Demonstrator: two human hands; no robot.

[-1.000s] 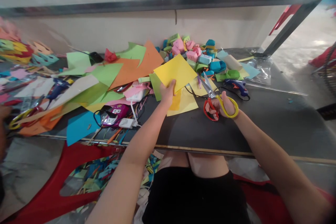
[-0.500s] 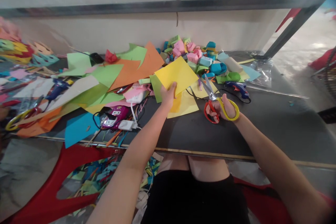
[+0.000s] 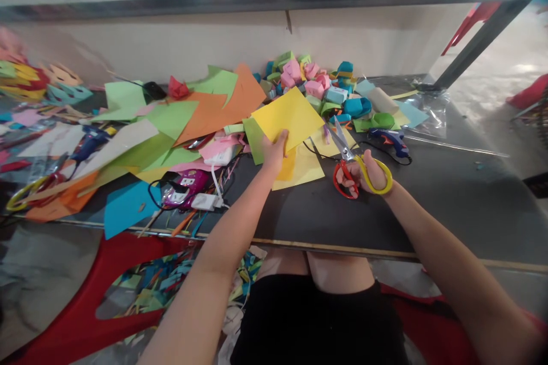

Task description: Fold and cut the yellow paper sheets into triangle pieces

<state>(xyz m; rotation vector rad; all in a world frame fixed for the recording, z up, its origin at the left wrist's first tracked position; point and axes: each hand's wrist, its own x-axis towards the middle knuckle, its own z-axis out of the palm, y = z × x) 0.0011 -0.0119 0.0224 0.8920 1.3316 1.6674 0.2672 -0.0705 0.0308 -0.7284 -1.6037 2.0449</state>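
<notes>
My left hand point(image 3: 274, 150) pinches the near corner of a bright yellow paper sheet point(image 3: 289, 116), thumb on top, raised above the table. Beneath it lie a pale yellow sheet point(image 3: 306, 170) and a green piece of paper point(image 3: 254, 141). In my right hand point(image 3: 363, 174) are scissors point(image 3: 345, 150) with one red and one yellow handle loop; fingers go through the loops. Their blades are parted and point up and left, close to the right corner of the yellow sheet. Whether a blade touches the paper I cannot tell.
Folded paper pieces point(image 3: 314, 82) are heaped at the back. A blue glue gun point(image 3: 391, 141) rests on the right. To the left are coloured sheets point(image 3: 205, 117), a purple power strip point(image 3: 188, 187), another glue gun point(image 3: 91, 142) and more scissors point(image 3: 32, 194). A red chair point(image 3: 81, 302) stands below.
The view has shifted slightly. Both hands keep nearly the same pose, with the yellow sheet and the parted scissors held as before. A hand at the far left edge has left the view.
</notes>
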